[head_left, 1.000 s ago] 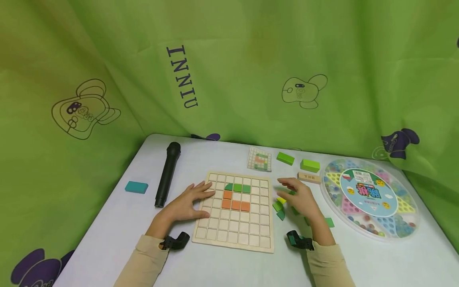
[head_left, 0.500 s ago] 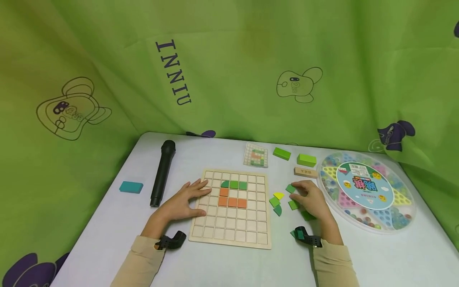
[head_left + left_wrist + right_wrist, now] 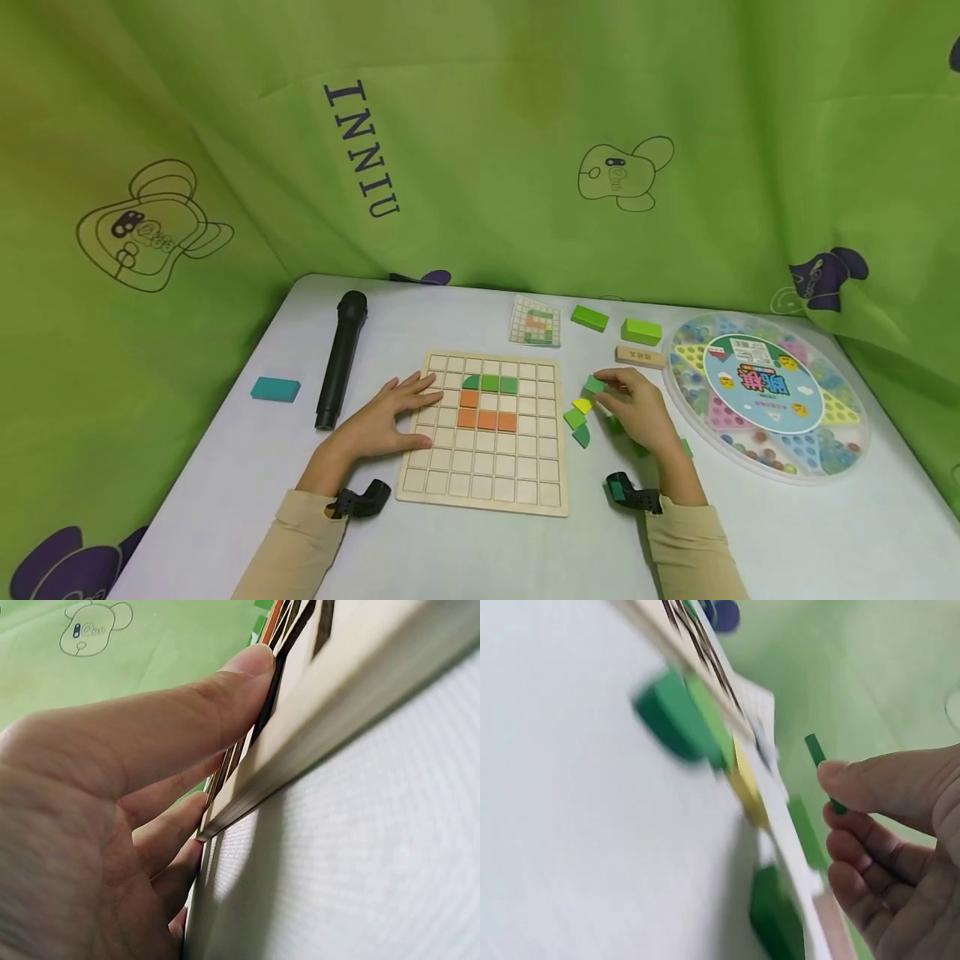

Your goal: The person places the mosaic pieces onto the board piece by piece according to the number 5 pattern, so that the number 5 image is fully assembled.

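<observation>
My left hand (image 3: 381, 423) lies with spread fingers on the left edge of a wooden grid board (image 3: 483, 490). In the left wrist view its thumb (image 3: 225, 701) reaches over the board's rim. Green tiles (image 3: 490, 383) and orange tiles (image 3: 487, 419) sit in the board's cells. Right of the board, my right hand (image 3: 637, 408) pinches a green tile (image 3: 592, 387) between thumb and fingers; the right wrist view shows this tile (image 3: 815, 748) edge-on, above the table. Beside it are a yellow piece (image 3: 582, 406), a light green tile (image 3: 574, 418) and a dark green rounded piece (image 3: 581, 436).
A printed grid card (image 3: 536, 322) lies behind the board. Green blocks (image 3: 641, 332) and a wooden block (image 3: 639, 357) stand at the back right, near a round marble game box (image 3: 810, 450). To the left are a black microphone (image 3: 342, 358) and a teal block (image 3: 275, 389).
My right hand has reached right to a green tile, taken hold of it, and moved it back left toward the board. The left hand stays on the board's edge.
</observation>
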Demonstrator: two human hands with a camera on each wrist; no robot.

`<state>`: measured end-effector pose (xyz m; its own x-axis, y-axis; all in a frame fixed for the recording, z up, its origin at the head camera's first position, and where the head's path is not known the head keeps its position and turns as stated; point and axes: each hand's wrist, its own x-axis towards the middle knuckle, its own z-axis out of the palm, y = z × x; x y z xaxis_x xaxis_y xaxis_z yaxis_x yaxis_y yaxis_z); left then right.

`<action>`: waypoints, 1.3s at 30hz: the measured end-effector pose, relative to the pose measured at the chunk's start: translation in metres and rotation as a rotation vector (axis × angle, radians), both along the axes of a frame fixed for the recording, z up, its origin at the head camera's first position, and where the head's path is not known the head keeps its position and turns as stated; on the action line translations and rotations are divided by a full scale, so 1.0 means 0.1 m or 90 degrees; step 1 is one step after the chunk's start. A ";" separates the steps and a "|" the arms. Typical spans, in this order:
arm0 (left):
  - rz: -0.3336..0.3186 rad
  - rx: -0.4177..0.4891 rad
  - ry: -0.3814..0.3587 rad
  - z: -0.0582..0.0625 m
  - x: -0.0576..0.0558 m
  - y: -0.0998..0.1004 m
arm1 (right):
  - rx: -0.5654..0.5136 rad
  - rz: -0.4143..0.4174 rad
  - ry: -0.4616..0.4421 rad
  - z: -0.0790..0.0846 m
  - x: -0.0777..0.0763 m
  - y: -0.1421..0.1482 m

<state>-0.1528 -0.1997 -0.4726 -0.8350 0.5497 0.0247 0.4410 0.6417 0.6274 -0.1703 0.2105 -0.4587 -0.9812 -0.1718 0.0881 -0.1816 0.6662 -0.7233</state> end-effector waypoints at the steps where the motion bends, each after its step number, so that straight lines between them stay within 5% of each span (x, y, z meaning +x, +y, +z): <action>1: 0.001 0.002 0.000 0.00 0.00 0.00 | -0.005 0.012 0.005 0.02 0.00 -0.05; 15: -0.001 0.003 0.001 -0.03 0.00 0.02 | 0.008 0.154 -0.010 0.15 -0.11 -0.69; 23: -0.003 0.011 0.001 -0.03 0.00 0.01 | 0.089 0.165 -0.009 0.07 -0.24 -0.81; 32: -0.002 0.004 -0.001 0.00 0.00 -0.02 | 0.083 0.184 -0.036 0.07 -0.28 -0.80; 39: -0.001 0.003 -0.005 0.00 0.01 -0.01 | 0.042 0.135 -0.041 0.17 -0.21 -0.43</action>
<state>-0.1518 -0.2009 -0.4723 -0.8347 0.5504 0.0211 0.4369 0.6382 0.6339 -0.1911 0.1675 -0.4412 -0.9259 -0.3777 0.0090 -0.2777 0.6643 -0.6940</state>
